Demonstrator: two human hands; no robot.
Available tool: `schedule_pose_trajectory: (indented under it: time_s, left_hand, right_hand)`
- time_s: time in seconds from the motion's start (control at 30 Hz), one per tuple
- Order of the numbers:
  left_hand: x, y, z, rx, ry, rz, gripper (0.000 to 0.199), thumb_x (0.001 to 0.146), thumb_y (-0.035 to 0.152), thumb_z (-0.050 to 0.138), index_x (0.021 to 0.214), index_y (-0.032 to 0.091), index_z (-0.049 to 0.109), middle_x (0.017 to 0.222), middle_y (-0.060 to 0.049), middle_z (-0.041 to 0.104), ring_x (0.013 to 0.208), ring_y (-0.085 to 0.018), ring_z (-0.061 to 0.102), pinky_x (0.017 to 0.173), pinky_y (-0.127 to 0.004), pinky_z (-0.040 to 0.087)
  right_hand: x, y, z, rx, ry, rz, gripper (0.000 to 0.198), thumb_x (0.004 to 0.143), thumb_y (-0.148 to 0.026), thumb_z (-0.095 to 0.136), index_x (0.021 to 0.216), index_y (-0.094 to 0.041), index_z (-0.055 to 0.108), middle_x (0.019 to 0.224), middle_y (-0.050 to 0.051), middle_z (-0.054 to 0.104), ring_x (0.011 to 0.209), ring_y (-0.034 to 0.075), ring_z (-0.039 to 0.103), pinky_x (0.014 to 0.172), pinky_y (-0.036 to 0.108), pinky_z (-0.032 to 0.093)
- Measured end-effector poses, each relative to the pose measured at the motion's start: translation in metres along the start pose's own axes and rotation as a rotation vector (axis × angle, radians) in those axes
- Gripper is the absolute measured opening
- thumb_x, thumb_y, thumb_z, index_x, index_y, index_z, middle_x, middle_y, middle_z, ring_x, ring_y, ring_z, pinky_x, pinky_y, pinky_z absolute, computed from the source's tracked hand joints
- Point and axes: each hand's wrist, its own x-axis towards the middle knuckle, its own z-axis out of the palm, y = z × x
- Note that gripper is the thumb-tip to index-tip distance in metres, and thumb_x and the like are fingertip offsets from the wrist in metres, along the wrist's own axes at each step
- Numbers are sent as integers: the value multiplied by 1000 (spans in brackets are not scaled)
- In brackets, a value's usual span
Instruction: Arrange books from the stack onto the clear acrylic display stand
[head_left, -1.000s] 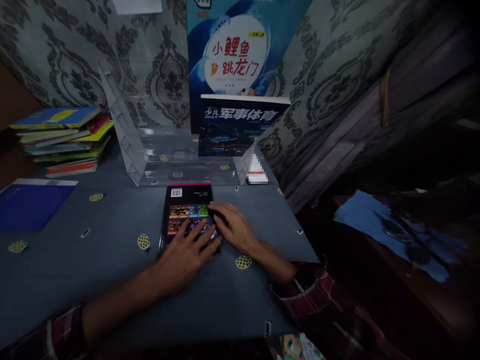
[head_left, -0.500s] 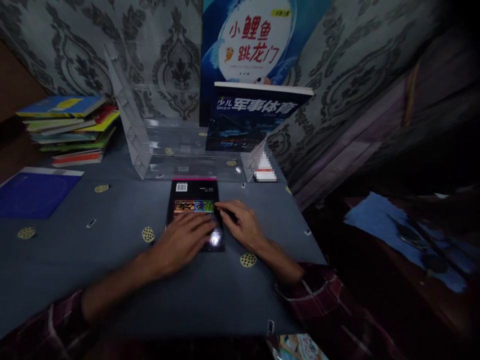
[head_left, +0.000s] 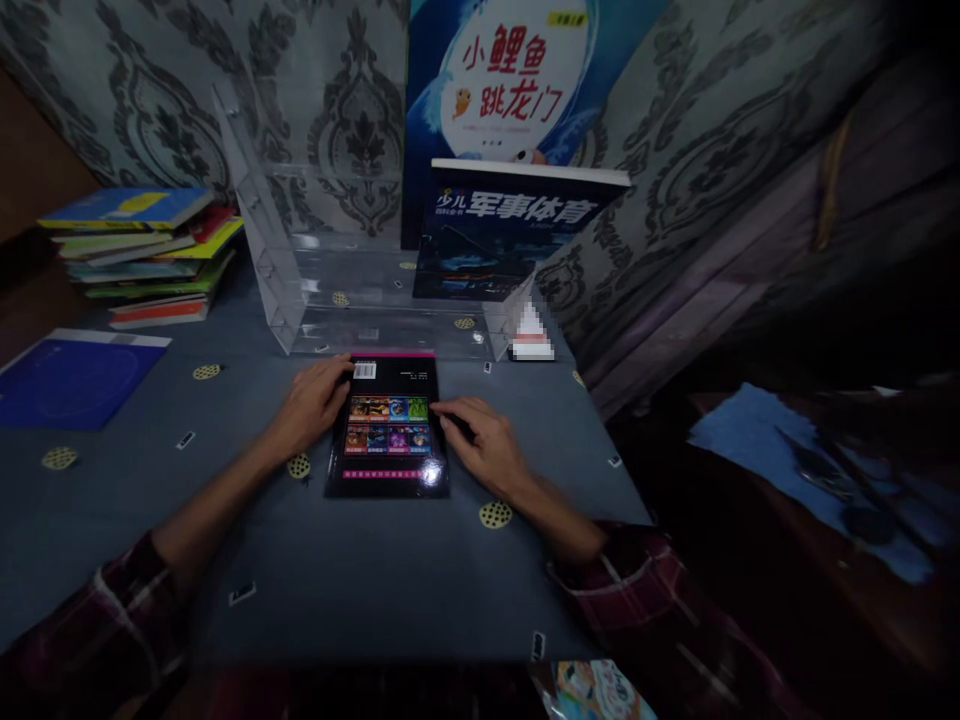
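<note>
A black book [head_left: 386,385] lies back cover up on the table, with a barcode, a pink top strip and two rows of small coloured pictures. At its upper left edge rests my left hand [head_left: 311,400], fingers stretched, the fingertips touching the cover beside the barcode. My right hand [head_left: 484,445] has its fingers and thumb drawn together at the book's right edge, holding it there. Just behind the book stands a clear acrylic book rack [head_left: 390,330]. A dark blue book [head_left: 495,235] leans in the rack's right part.
A taller blue picture book [head_left: 510,90] stands behind the leaning one. To the left are a stack of books [head_left: 142,255] and a flat blue book [head_left: 75,380]. Another book [head_left: 600,690] shows at the table's near edge. Blue cloth [head_left: 757,440] lies off to the right.
My left hand has slid off the middle of the black book to its upper left edge, uncovering the pictures. My right hand has stayed at the right edge.
</note>
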Motion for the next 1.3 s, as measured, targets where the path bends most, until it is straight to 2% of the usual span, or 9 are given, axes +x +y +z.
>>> schedule_pose_trajectory:
  time_s: [0.4, 0.57, 0.73, 0.93, 1.1, 1.3]
  left_hand:
    - [15, 7, 6, 134, -5, 123, 37, 101, 30, 41, 129, 17, 63, 136, -12, 67, 127, -26, 61, 113, -51, 47]
    - [26, 18, 9, 182, -72, 170, 39, 102, 27, 42, 132, 12, 62, 137, -15, 66, 126, -27, 62, 111, -50, 48]
    - [39, 34, 19, 147, -128, 214, 40, 100, 22, 42, 134, 11, 62, 139, -15, 65, 129, -26, 60, 112, -48, 47]
    - [52, 48, 30, 141, -180, 260, 41, 100, 20, 43, 135, 11, 61, 140, -16, 64, 131, -27, 58, 112, -49, 45]
    - [55, 50, 32, 147, -194, 297, 41, 101, 19, 41, 137, 15, 61, 144, -13, 63, 132, -26, 58, 111, -49, 44]
    - [51, 49, 32, 99, -256, 340, 46, 99, 13, 41, 140, 22, 60, 149, -11, 59, 142, -25, 50, 113, -52, 39]
  right_hand:
    - [1, -3, -1, -11, -16, 13, 22, 97, -20, 54, 110, -20, 72, 98, 8, 76, 95, 23, 70, 83, 41, 57]
    - [1, -5, -2, 0, -21, 34, 22, 97, -19, 55, 110, -22, 72, 99, 7, 75, 94, 22, 70, 83, 40, 58]
    - [2, -5, -1, -9, -27, 19, 21, 97, -18, 55, 110, -22, 72, 100, 7, 76, 97, 23, 70, 89, 42, 57]
    - [2, -4, -1, -15, -11, 12, 22, 96, -16, 55, 109, -20, 72, 102, 9, 77, 98, 23, 71, 89, 42, 57]
    - [2, -3, -1, -9, -20, 17, 22, 96, -16, 55, 109, -22, 72, 101, 7, 77, 97, 22, 71, 89, 42, 57]
    - [2, -3, -1, 17, 0, 38, 23, 96, -19, 55, 110, -22, 73, 101, 7, 77, 96, 22, 71, 87, 41, 57]
